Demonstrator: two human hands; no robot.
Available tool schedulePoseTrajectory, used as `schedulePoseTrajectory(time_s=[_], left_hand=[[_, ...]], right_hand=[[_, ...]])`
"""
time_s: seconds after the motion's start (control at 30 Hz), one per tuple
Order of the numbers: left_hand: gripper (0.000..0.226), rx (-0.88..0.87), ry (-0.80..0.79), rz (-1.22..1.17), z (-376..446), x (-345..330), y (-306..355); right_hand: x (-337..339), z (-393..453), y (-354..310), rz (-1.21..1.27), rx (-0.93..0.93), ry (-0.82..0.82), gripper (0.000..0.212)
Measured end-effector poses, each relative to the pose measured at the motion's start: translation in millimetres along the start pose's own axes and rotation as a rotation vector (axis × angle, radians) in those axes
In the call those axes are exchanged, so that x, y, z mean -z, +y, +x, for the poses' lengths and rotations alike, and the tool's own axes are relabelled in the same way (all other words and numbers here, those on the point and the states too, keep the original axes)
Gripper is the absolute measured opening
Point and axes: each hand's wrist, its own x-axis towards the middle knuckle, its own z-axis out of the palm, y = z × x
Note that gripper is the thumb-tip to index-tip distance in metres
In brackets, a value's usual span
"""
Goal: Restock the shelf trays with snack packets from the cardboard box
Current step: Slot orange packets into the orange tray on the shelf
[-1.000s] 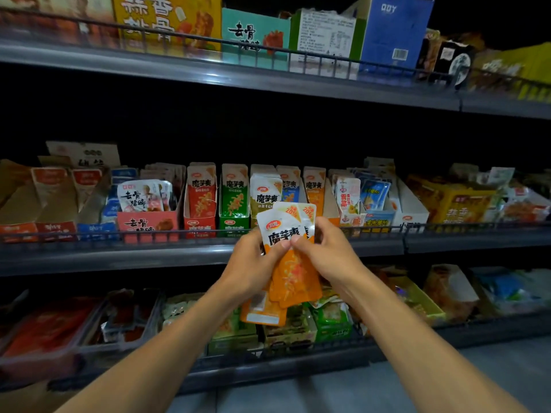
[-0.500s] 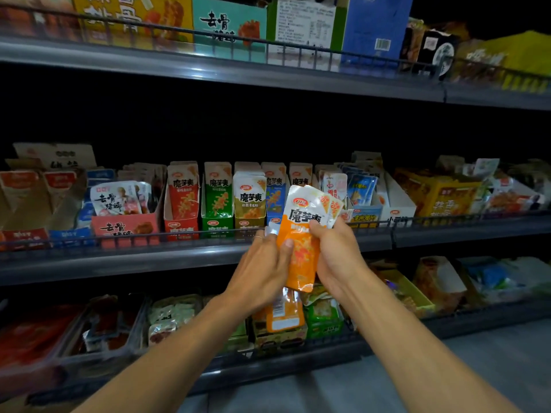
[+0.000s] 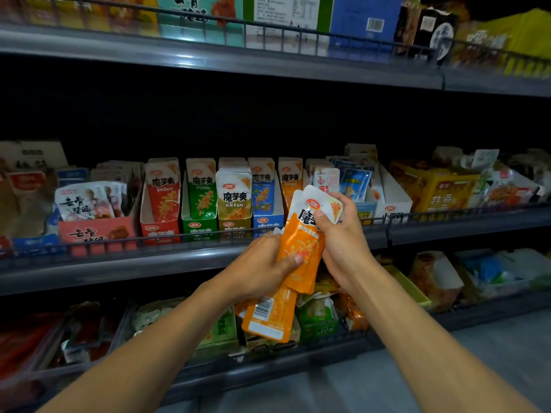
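Dim shop shelf (image 3: 125, 263), both hands' fingers (image 3: 293, 259) grasping upright orange snack packets (image 3: 301, 248), tops up.

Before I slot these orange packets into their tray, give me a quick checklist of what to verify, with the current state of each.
1. Grip on the orange packets: ok. The right hand pinches the stack near its top and the left hand holds it lower down.
2. Stack squared up: not ok. The packets are fanned, and one hangs lower, back side out with its barcode showing.
3. Matching target: ok. The orange tray stands just behind the hands, right of the blue tray.
4. Room in that tray: cannot tell, the packets in hand cover its front.
5. Path over the shelf's wire rail: ok, the stack's top is already above it.
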Motion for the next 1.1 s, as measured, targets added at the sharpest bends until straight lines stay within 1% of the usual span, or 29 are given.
schedulePoseTrajectory(time_s=[0.07,0.13,0.2,0.23,0.3,0.37,0.4,0.47,0.57,0.6,0.63,0.67,0.73,0.77,0.83,0.9,0.97,1.03,1.1], left_hand=[[0.036,0.008,-0.017,-0.011,6,-1,-2],[0.037,0.032,-0.041,0.002,13,1,-6],[0.037,0.023,-0.076,0.066,22,4,-8],[0.036,0.01,-0.095,0.085,27,6,-7],[0.035,-0.017,-0.116,0.093,37,7,-5],[0.035,-0.04,-0.104,0.085,49,8,-1],[0.038,-0.048,-0.087,0.083,55,9,0],[0.04,-0.032,-0.043,0.09,70,12,-4],[0.024,-0.003,0.043,0.168,85,18,-20],[0.025,-0.009,0.042,0.217,89,20,-23],[0.032,-0.013,0.011,0.264,93,20,-25],[0.046,-0.024,-0.031,0.312,97,20,-27],[0.083,-0.012,-0.124,0.405,108,19,-27],[0.095,0.008,-0.155,0.443,115,18,-26],[0.103,0.036,-0.204,0.498,130,14,-27],[0.102,0.081,-0.228,0.515,141,9,-29],[0.09,0.084,-0.219,0.514,147,7,-31],[0.076,0.078,-0.211,0.524,149,5,-33],[0.073,0.078,-0.209,0.541,149,6,-35]], right_hand=[[7,9,-2,-0.066,-0.026,-0.031,0.033],[17,21,-10,-0.26,-0.03,-0.085,0.029],[28,33,-20,-0.482,-0.012,-0.163,0.026],[32,39,-25,-0.54,-0.023,-0.213,0.027],[37,49,-32,-0.573,-0.059,-0.312,0.034],[40,60,-37,-0.592,-0.046,-0.336,0.035],[42,66,-38,-0.596,-0.015,-0.315,0.034],[49,81,-43,-0.583,0.075,-0.223,0.03],[57,109,-52,-0.532,0.171,-0.031,0.028],[58,120,-54,-0.526,0.203,0.015,0.028],[57,130,-55,-0.523,0.227,0.043,0.028],[55,140,-55,-0.509,0.245,0.053,0.027],[48,159,-53,-0.487,0.259,0.053,0.028],[44,168,-51,-0.495,0.266,0.05,0.029],[37,188,-44,-0.526,0.279,0.039,0.028],[32,202,-36,-0.58,0.282,0.014,0.028],[29,213,-30,-0.721,0.299,-0.036,0.026],[25,219,-25,-0.878,0.328,-0.114,0.029],[21,224,-23,-0.965,0.342,-0.188,0.028]])
